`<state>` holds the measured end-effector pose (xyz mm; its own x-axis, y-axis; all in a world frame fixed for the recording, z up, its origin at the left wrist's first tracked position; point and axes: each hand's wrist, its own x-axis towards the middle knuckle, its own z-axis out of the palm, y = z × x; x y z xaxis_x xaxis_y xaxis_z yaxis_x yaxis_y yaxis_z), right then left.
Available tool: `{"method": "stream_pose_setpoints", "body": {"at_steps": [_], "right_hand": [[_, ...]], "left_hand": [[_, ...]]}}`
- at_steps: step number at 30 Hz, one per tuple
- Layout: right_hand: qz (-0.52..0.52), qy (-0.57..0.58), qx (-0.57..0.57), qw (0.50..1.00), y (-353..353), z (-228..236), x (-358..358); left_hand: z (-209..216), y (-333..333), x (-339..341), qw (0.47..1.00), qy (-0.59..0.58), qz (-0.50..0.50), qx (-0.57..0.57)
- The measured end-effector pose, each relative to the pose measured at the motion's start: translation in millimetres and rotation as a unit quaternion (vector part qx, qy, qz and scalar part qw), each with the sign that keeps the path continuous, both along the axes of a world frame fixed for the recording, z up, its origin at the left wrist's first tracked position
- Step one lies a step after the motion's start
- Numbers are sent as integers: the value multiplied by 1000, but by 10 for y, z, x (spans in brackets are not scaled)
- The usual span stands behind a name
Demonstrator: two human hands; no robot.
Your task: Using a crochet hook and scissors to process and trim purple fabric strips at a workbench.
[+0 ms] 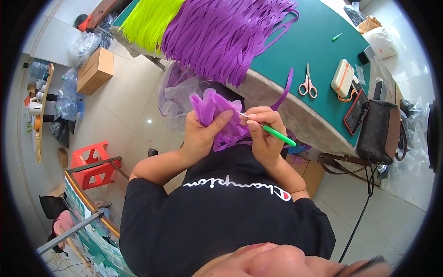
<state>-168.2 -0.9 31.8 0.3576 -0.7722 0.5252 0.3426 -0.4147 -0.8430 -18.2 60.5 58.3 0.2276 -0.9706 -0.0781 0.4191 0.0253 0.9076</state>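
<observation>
My left hand [201, 134] is closed on a bunched, glossy purple soft sheet [207, 105], its thumb pressed on top. Folds of it stand up above the fingers and hang down between my hands. In my right hand [266, 138] is a slim green-handled tool [278, 135] with a thin metal shaft, pinched between thumb and fingers. Its shaft points left at the purple sheet; whether the tip touches or pierces it I cannot tell. Both hands are above my lap, just off the table's near edge. The handle's end sticks out to the right of my hand.
On the green table [318, 41] lie piles of purple strips [217, 37] and yellow-green strips [147, 23]. Toward its right are pink-handled scissors [308, 83], a cream case [343, 77], a phone [356, 112] and a brown bag [379, 131]. A red stool [94, 161] stands left.
</observation>
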Motion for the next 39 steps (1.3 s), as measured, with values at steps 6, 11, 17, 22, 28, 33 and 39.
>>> {"method": "stream_pose_setpoints", "body": {"at_steps": [6, 11, 17, 22, 28, 33, 39], "right_hand": [[-61, 55, -93, 992, -40, 69, 19], [-134, 108, -197, 965, -48, 58, 35], [-275, 56, -231, 931, -377, 187, -210], [-287, 54, -207, 934, -729, 212, -299], [9, 26, 158, 987, -867, 49, -330], [-91, 13, 171, 981, -406, 130, -274], [-96, 99, -279, 950, -26, 1, -62]], "left_hand": [[-26, -8, -68, 998, -36, 52, -25], [-27, -10, -70, 978, -194, 74, -9], [-236, -135, 38, 970, -237, -14, 49], [-232, -146, 40, 963, -123, -223, 87], [-88, -128, 109, 960, 6, -238, 149], [-107, -105, 55, 991, 55, -71, 97], [-147, -83, 15, 998, -6, 28, 58]]}}
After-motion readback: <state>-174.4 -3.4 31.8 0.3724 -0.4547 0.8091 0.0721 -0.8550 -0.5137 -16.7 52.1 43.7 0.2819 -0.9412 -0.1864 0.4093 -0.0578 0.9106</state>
